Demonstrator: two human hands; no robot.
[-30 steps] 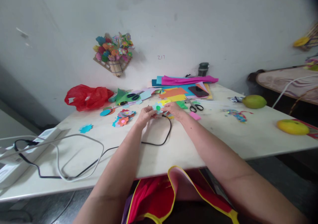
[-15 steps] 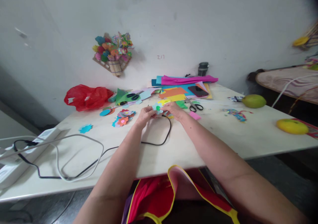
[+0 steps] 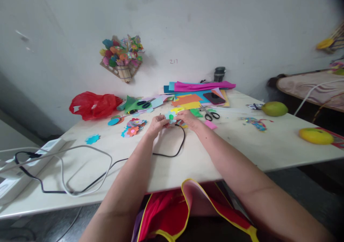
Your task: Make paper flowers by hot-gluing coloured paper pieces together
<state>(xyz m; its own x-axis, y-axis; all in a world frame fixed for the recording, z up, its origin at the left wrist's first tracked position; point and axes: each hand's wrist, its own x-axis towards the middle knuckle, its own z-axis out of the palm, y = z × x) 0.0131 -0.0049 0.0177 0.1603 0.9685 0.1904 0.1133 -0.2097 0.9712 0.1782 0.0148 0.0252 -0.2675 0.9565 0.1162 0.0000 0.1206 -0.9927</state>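
Note:
A pale blue paper flower (image 3: 170,117) with a green centre is held up over the middle of the table. My left hand (image 3: 158,124) pinches its left edge, and my right hand (image 3: 186,119) pinches the right edge. Under and behind the hands, a black cable (image 3: 184,138) curves up to something they hide. Left of my left hand lies a cluster of paper flowers (image 3: 132,130) in orange, red and blue. A single blue paper flower (image 3: 92,139) lies farther left. Scissors with black handles (image 3: 212,116) rest right of my right hand.
Coloured paper sheets (image 3: 188,100), a phone (image 3: 214,98) and a second pair of scissors (image 3: 144,103) lie at the back. A red plastic bag (image 3: 94,105) is at back left. Cables run from a white power strip (image 3: 52,145). Two mangoes (image 3: 274,109) sit at right.
Both hands stay in nearly the same place on the flower. The green centre now looks flatter and more central on the pale blue flower.

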